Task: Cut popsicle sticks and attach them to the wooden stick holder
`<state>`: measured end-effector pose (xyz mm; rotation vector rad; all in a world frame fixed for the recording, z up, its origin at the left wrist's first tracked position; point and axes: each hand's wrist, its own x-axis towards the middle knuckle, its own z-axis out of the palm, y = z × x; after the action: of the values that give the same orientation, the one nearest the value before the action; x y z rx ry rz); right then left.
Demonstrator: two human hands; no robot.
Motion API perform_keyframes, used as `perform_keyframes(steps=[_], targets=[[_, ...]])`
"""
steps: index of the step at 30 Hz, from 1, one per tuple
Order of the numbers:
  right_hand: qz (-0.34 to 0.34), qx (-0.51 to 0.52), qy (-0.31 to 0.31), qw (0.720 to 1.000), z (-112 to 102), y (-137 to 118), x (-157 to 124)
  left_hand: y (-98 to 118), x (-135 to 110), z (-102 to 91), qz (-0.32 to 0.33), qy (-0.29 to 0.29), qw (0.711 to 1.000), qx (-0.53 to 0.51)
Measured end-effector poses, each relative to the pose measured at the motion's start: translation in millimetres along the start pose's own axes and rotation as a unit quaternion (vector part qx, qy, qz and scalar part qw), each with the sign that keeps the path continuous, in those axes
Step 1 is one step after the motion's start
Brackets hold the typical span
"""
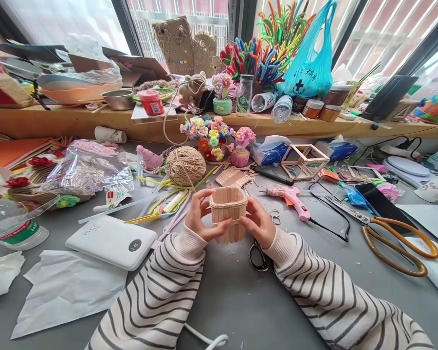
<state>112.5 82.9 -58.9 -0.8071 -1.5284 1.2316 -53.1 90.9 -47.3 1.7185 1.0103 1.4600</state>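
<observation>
A small open box of wooden craft sticks [228, 213] stands upright between both my hands at the middle of the grey table [237, 301]. My left hand [200, 216] is closed on its left side, thumb across the front. My right hand [258, 221] grips its right side, fingers curled round the back. A strand of twine runs round the box near its top. Both sleeves are striped.
A ball of twine [185, 165], a pink glue gun [290, 197], large orange-handled scissors [397, 240], small scissors [259, 255], a white power bank [111, 241], white paper [69, 287] and loose craft sticks [235, 177] surround my hands. Pipe-cleaner flowers [215, 136] stand behind.
</observation>
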Motion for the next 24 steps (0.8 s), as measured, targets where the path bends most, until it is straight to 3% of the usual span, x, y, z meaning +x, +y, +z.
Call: perform_keyframes(steps=[14, 24], targets=[[0.013, 0.005, -0.018, 1.000, -0.2, 1.2, -0.7, 3.6, 0.0, 1.6, -0.019, 0.011, 1.000, 0.008], [0.015, 0.011, 0.002, 1.000, -1.0, 3.5, 0.5, 2.8, 0.6, 1.8, -0.030, -0.006, 1.000, 0.001]])
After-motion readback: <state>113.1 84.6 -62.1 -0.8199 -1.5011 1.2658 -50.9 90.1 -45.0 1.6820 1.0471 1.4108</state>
